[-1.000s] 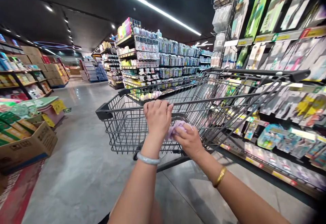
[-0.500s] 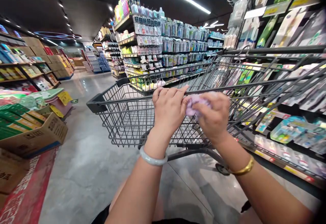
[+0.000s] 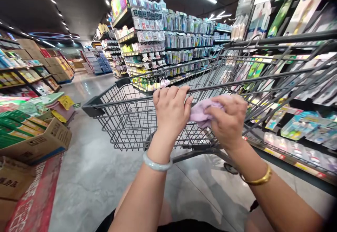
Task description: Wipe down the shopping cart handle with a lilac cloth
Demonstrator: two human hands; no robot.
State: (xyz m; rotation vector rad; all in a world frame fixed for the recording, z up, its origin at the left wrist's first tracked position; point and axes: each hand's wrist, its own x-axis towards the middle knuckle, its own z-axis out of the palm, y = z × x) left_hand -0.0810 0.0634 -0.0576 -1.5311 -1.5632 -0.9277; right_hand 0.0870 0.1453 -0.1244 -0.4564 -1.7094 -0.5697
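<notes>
A dark wire shopping cart point(image 3: 131, 119) stands sideways in front of me. My left hand point(image 3: 171, 110) is closed over its near top rail, fingers curled across the bar, with a pale bangle at the wrist. To the right of it, my right hand point(image 3: 229, 119) grips a crumpled lilac cloth point(image 3: 201, 112) against the near side of the cart, just at the rail. The cloth's left end reaches close to my left thumb; whether they touch I cannot tell. A gold bangle circles my right wrist.
Shelves of hanging packaged goods point(image 3: 295, 84) rise close on the right, behind the cart's high end. Another stocked shelf unit point(image 3: 150, 45) stands beyond the cart. At the left are open cartons point(image 3: 50, 137) with green boxes. Grey floor point(image 3: 86, 186) runs between.
My right hand has moved to the right along the cart with the cloth, which now shows more spread out. My left hand stays on the rail. The view has shifted slightly.
</notes>
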